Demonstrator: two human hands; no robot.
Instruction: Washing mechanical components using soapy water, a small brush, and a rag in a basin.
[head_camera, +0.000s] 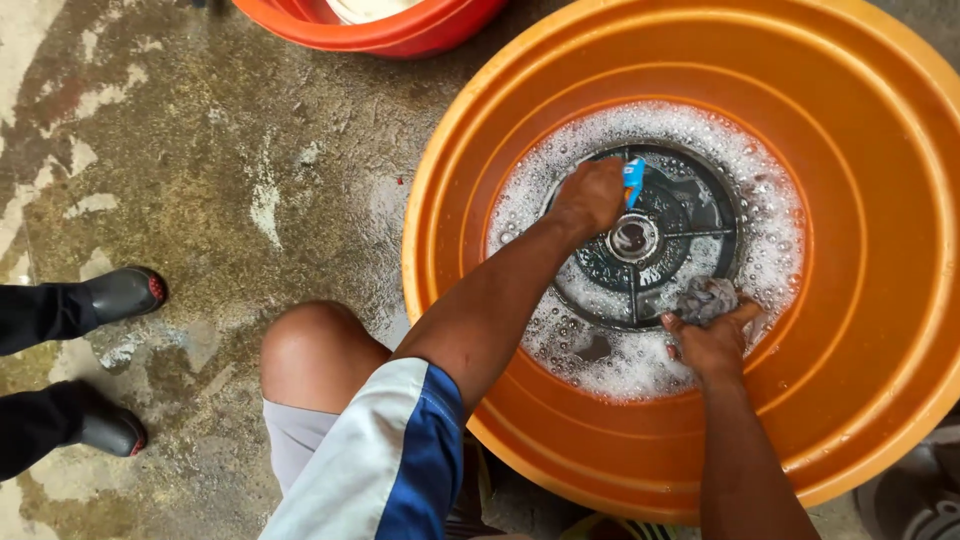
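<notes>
Clenched around a small blue object (634, 180), the left hand (590, 196) presses down near the upper left edge of a round black grille-like disc (660, 235); what the blue thing is cannot be told. The right hand (712, 340) grasps a wadded grey rag (706, 297) at the disc's lower right rim, fingers closed on the cloth. That disc lies flat at the bottom of a large orange plastic basin (860, 120), with a shiny round hub at its middle and thin spokes running out to the rim. White soapy foam (610, 365) rings the disc and partly covers its lower edge.

Both forearms reach down into the basin from the lower edge of the view. A bare knee (315, 350) and white-and-blue shorts (385, 460) sit just left of the basin. A red tub (390, 25) stands on the wet, stained concrete floor (210, 150) at the top. Another person's two dark shoes (125, 292) stand at the far left, well apart from the basin.
</notes>
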